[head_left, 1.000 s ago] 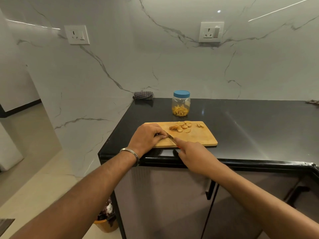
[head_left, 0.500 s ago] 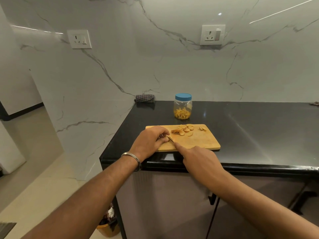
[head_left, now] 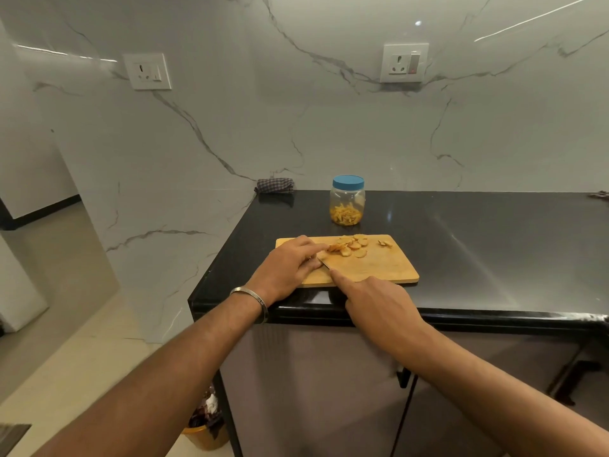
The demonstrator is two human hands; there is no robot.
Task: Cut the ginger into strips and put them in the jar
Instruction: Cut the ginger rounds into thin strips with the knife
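A wooden cutting board [head_left: 379, 268] lies on the black counter near its front left corner. Several round ginger slices [head_left: 349, 247] are heaped at the board's far side, with a small scrap [head_left: 384, 243] to their right. My left hand [head_left: 290, 267] rests on the board's left part, its fingers reaching to the slices. My right hand [head_left: 379, 298] grips a knife, forefinger stretched along its back; only a short bit of blade [head_left: 324, 263] shows beside my left fingers. Behind the board stands a clear jar [head_left: 347, 199] with a blue lid on, holding ginger strips.
A folded checked cloth [head_left: 275, 185] lies at the counter's back left corner against the marble wall. The black counter [head_left: 494, 242] stretches to the right. A bin [head_left: 206, 423] stands on the floor left of the cabinet. Two wall sockets sit above.
My left forefinger has stretched out to the ginger slices. The knife and my right hand have stayed almost in place. The view has shifted slightly.
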